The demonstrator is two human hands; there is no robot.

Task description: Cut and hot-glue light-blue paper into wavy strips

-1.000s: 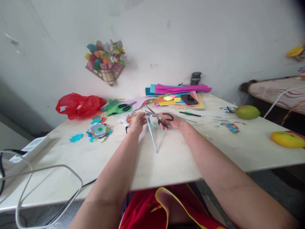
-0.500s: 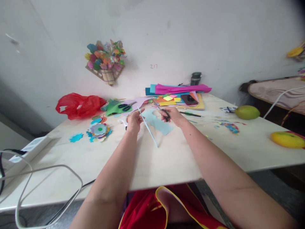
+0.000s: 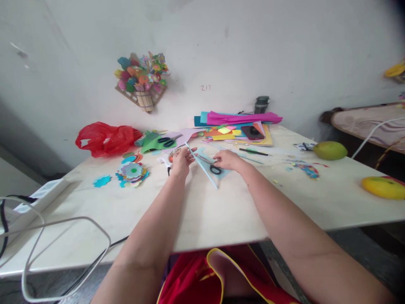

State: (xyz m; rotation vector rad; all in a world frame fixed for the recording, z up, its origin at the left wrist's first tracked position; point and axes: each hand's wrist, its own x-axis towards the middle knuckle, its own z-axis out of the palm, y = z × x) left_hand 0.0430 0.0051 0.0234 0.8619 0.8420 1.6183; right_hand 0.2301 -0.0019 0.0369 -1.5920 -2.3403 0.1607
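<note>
Light-blue stick (image 3: 206, 172) slants over table (image 3: 221, 219), gripped by your left hand (image 3: 183, 160); your right hand (image 3: 229, 160) touches scissors (image 3: 215, 170), grip unclear. Scissors close by: a careless swing could nick the stick.

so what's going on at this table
A person's left hand holds a thin blue strip. The right hand is at the handles of black-handled scissors, over a light blue sheet on the table; how firmly it grips is hard to tell. Flower-shaped cutouts lie stacked to the left, and a second pair of scissors lies farther back.
</note>
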